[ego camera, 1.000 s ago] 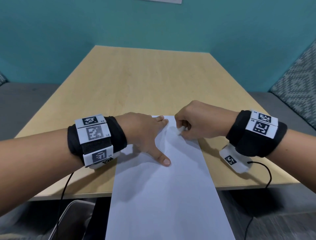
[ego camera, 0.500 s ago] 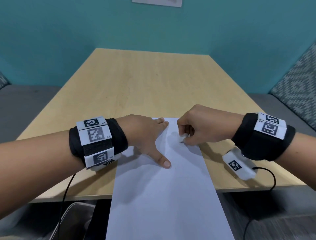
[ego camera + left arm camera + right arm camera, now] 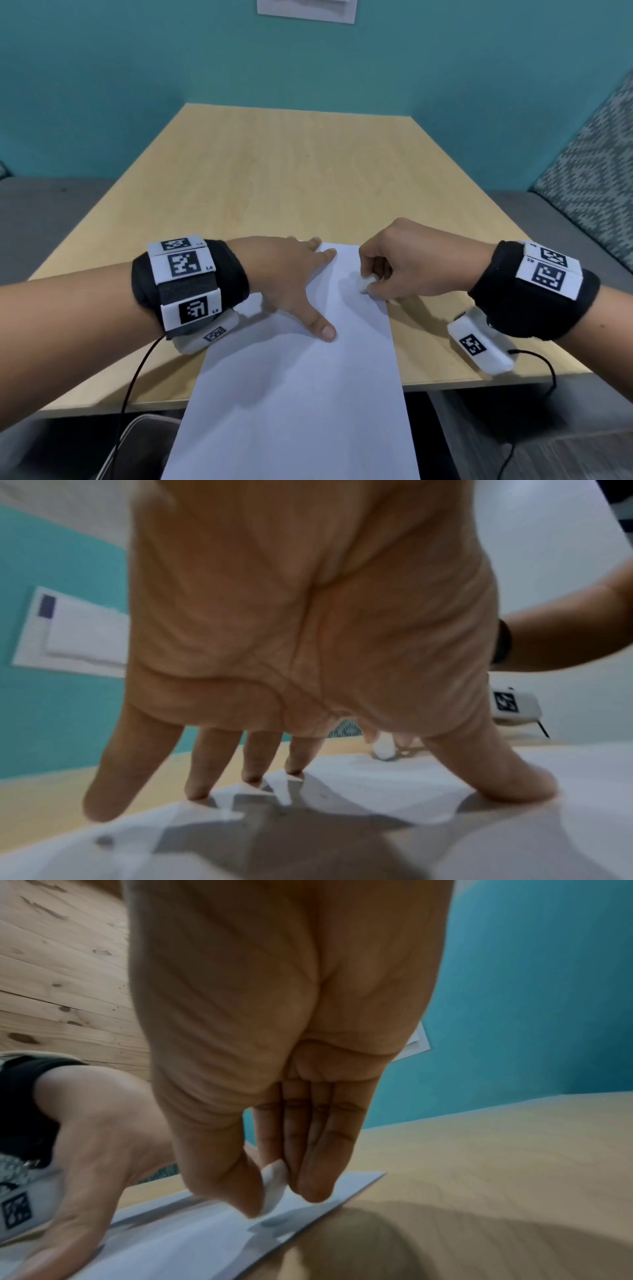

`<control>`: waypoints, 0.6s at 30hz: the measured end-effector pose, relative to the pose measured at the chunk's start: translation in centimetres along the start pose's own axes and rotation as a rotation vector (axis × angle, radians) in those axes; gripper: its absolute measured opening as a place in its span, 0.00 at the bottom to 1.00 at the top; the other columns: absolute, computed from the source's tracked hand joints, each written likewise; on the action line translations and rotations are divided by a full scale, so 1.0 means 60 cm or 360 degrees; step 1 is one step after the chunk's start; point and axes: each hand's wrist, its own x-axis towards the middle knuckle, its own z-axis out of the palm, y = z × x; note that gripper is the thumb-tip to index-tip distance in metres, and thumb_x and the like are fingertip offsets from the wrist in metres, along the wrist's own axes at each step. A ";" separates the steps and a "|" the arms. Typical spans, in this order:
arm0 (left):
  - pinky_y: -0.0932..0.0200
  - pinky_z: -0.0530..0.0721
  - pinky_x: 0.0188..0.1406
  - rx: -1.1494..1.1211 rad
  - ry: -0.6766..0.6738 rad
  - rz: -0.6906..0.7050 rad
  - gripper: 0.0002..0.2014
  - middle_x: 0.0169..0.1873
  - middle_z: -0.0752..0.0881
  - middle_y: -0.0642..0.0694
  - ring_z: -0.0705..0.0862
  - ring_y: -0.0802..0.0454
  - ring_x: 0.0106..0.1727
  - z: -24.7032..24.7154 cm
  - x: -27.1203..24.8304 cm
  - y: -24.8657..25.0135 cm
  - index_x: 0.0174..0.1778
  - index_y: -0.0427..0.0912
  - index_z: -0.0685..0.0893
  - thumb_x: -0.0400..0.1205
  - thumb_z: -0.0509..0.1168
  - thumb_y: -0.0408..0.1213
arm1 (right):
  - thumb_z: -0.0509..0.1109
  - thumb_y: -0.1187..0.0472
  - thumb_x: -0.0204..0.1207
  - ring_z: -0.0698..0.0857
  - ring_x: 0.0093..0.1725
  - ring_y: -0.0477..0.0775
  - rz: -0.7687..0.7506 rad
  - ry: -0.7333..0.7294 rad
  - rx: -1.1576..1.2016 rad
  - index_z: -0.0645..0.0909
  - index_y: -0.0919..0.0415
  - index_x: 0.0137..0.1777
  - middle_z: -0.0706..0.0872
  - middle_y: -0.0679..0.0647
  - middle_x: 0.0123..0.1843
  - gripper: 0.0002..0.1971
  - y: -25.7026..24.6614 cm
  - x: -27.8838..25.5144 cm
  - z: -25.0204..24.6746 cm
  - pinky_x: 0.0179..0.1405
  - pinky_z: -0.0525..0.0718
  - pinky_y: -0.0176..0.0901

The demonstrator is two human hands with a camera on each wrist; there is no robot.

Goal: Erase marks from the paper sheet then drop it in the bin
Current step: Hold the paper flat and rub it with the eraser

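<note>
A white paper sheet (image 3: 301, 383) lies lengthwise on the wooden table (image 3: 291, 178), its near half hanging over the front edge. My left hand (image 3: 291, 281) presses flat on the sheet's far left part, fingers and thumb spread (image 3: 493, 780). My right hand (image 3: 404, 263) pinches a small white eraser (image 3: 367, 283) between thumb and fingers, its tip down on the sheet near the far right edge (image 3: 274, 1185). No marks show clearly on the paper.
A grey bin (image 3: 144, 445) stands on the floor below the table's front left edge, partly hidden by the hanging sheet. Grey benches flank the table, with a patterned cushion (image 3: 596, 171) at right. A teal wall rises behind.
My right hand with the eraser has shifted slightly toward me along the sheet's right side. The left hand stays pressed in place.
</note>
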 end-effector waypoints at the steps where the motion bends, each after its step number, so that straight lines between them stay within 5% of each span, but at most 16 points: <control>1: 0.37 0.70 0.86 0.0003 0.0009 0.0005 0.73 0.94 0.36 0.57 0.57 0.45 0.94 0.000 0.003 -0.001 0.94 0.62 0.34 0.64 0.72 0.84 | 0.81 0.50 0.76 0.88 0.37 0.45 -0.0001 0.0025 0.0009 0.89 0.51 0.49 0.90 0.43 0.37 0.08 -0.001 0.006 -0.004 0.39 0.90 0.49; 4: 0.40 0.78 0.79 0.0008 0.0025 0.0006 0.73 0.95 0.38 0.56 0.72 0.44 0.87 -0.002 0.007 -0.004 0.93 0.69 0.36 0.59 0.71 0.87 | 0.79 0.54 0.77 0.88 0.41 0.46 -0.0016 0.0089 -0.0027 0.90 0.54 0.53 0.90 0.44 0.39 0.08 -0.005 0.029 -0.005 0.43 0.91 0.51; 18: 0.42 0.82 0.73 -0.0001 -0.0023 -0.0061 0.77 0.94 0.40 0.64 0.78 0.50 0.82 -0.003 0.010 -0.003 0.92 0.70 0.32 0.54 0.69 0.91 | 0.75 0.59 0.74 0.85 0.39 0.52 -0.0058 0.0052 -0.0202 0.86 0.55 0.44 0.87 0.47 0.36 0.02 0.000 0.032 0.004 0.39 0.89 0.55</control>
